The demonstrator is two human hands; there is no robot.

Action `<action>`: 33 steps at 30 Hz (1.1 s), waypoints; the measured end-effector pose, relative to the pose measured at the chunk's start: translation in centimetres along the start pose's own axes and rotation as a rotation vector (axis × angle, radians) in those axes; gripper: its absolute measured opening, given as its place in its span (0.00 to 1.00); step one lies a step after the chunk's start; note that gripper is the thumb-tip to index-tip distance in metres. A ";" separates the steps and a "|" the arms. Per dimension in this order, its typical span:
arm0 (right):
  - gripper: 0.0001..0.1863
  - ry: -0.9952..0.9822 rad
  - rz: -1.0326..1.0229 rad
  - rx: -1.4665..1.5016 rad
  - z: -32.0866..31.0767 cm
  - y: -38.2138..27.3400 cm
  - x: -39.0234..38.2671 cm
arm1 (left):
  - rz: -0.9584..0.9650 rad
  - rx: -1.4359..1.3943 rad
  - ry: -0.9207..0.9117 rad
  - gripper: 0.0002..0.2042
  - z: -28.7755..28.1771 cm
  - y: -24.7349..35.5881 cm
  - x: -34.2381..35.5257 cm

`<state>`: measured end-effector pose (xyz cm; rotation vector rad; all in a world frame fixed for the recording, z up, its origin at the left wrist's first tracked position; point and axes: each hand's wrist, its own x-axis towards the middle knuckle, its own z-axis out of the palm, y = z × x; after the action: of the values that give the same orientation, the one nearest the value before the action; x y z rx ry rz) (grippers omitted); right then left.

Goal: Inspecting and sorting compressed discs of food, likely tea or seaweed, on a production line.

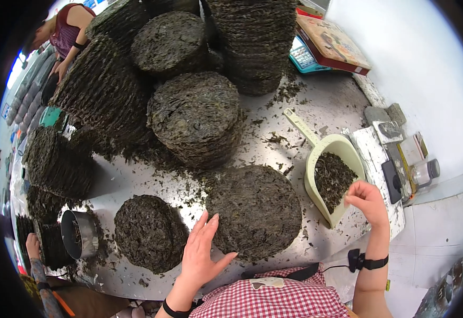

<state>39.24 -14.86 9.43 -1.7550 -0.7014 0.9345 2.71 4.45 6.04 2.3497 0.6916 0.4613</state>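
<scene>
A flat round stack of dark dried seaweed [255, 212] lies on the table in front of me. My left hand [201, 252] rests against its left edge, open with fingers spread and thumb out. To the right stands a pale green dustpan [310, 180], its handle pointing away, with dark seaweed scraps [333, 177] inside. Over the dustpan's near right side is my right hand [368, 204], thumb and fingers pinched together; whatever they hold is too small to make out. A smaller round seaweed cake [149, 233] sits left of my left hand.
Tall round seaweed stacks [197, 116] crowd the far and left sides. A metal ring [79, 234] stands at the left near another person's hand [33, 246]; a second person [72, 32] works far left. A box [332, 42], phone [391, 182] and jar [425, 170] lie right. Flakes litter the table.
</scene>
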 end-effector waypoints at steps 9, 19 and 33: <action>0.10 -0.073 -0.182 -0.263 8.8 0.1 -0.1 | 0.134 0.182 -0.276 0.45 0.6 1.9 2.0; 0.24 -0.124 -0.298 -0.467 11.1 -2.3 -1.0 | 0.204 0.207 -0.366 0.38 1.1 2.3 1.3; 0.19 -0.014 -0.371 -0.143 13.5 -2.8 0.5 | -0.340 -0.708 0.654 0.11 -6.0 -1.0 3.8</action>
<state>27.98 -6.86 9.06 -1.6645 -1.0818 0.6554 2.48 10.15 10.32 1.3710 0.9925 1.1225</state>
